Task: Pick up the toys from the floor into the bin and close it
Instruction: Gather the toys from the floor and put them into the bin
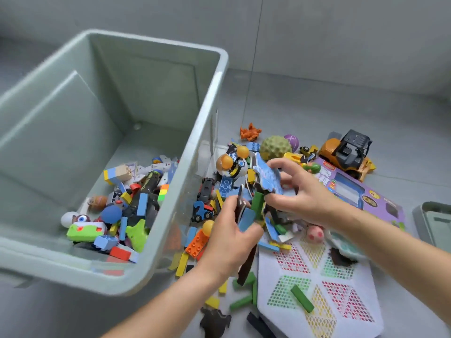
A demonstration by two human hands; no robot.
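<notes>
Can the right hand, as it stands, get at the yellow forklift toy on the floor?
Probably not yet: the right hand is full of puzzle pieces. The forklift lies uncovered beyond it.

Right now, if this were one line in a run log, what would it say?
left hand: gripping blue block, flat pieces | right hand: gripping blue flat piece | bin: open, partly filled | floor toys: many remain

the bin looks like matt, faintly speckled plastic; the green ball is knobbly (perhaps rubber); the floor is smooth, dull grey.
</notes>
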